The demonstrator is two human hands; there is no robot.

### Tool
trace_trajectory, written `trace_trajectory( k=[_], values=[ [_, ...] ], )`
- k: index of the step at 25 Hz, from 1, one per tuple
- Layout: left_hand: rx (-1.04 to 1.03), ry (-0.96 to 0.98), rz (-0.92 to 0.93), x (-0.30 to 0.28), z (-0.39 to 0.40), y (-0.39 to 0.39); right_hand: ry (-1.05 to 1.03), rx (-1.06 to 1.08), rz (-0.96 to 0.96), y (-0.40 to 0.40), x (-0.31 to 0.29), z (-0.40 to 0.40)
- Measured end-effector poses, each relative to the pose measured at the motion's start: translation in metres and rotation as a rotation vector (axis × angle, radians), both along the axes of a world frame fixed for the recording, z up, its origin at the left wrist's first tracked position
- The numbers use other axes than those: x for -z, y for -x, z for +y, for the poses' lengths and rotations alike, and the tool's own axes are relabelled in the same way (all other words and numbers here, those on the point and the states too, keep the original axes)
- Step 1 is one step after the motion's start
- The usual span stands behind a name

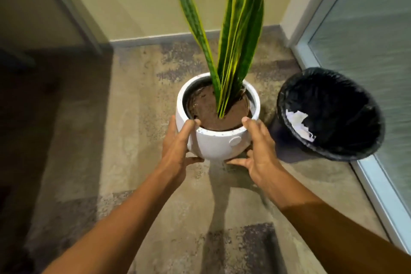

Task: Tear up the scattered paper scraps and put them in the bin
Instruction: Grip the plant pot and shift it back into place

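Observation:
A round bin (360, 153) lined with a black bag stands on the floor at the right. White torn paper scraps (299, 123) lie inside it against the near left wall. Beside it to the left is a white plant pot (219, 142) with brown soil and tall green leaves. My left hand (178, 147) grips the pot's left side, one finger hooked over the rim. My right hand (259, 147) grips the pot's right side, with a fingertip on the rim and the thumb low near the base.
A glass partition (367, 40) with a pale frame runs along the right, close behind the bin. A cream wall with a grey skirting (155, 39) closes the back. Mottled brown carpet (133, 162) covers the floor; the left side lies in dark shadow.

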State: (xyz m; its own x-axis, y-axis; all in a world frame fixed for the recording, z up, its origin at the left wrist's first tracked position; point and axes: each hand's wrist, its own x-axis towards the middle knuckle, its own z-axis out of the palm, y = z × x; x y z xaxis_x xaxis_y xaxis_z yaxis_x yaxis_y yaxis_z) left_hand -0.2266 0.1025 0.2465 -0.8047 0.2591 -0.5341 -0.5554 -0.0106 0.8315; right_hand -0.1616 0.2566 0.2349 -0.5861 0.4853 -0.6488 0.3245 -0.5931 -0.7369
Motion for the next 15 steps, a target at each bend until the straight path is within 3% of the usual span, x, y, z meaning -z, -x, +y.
trace_trajectory(
  k=[6,15],
  values=[
    [0.006,-0.032,0.036,-0.095,0.005,0.059,-0.062,-0.068,0.075,0.061,-0.097,0.017],
    [0.085,-0.072,0.016,-0.102,0.106,0.176,-0.046,-0.067,0.126,0.169,-0.104,0.12]
  ],
)
